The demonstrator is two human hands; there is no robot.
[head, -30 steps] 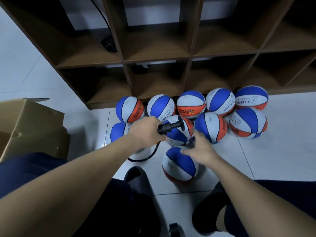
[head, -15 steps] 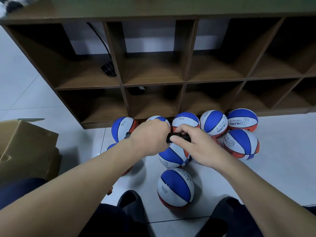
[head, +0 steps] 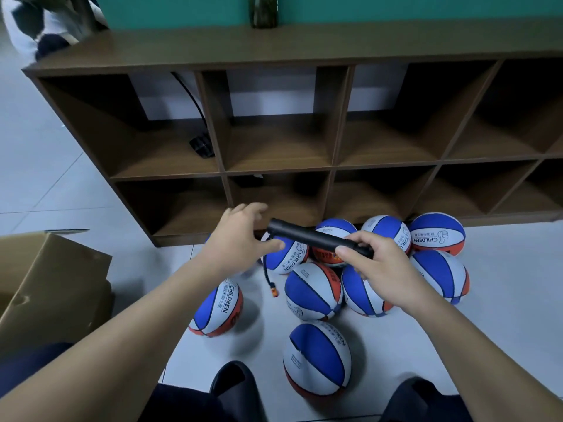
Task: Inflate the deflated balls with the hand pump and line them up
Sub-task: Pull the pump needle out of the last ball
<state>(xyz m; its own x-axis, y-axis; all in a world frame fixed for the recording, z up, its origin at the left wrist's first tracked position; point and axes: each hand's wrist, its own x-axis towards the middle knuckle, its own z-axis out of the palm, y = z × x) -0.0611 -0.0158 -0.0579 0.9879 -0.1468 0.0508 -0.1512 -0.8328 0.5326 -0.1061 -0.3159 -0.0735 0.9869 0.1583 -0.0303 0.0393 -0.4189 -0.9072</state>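
A black hand pump [head: 320,239] is held level above a cluster of balls on the pale tiled floor [head: 502,300], in front of a low brown cubby shelf [head: 274,50]. The pump's right end is pinched by the curled fingers and thumb of the right hand [head: 384,269]; the left hand [head: 240,239] is spread open at the left end, its thumb just under the barrel, and whether it touches cannot be told. A thin black hose [head: 268,274] with an orange tip hangs below the pump. The balls are blue, white and orange. "CHILDREN" is printed on the near-left ball [head: 217,309], on a ball under the pump [head: 286,254] and on the far-right ball [head: 437,234]; smaller print beside it cannot be read. One ball [head: 316,357] lies apart, nearest the person. A cardboard box [head: 45,287] stands at the left.
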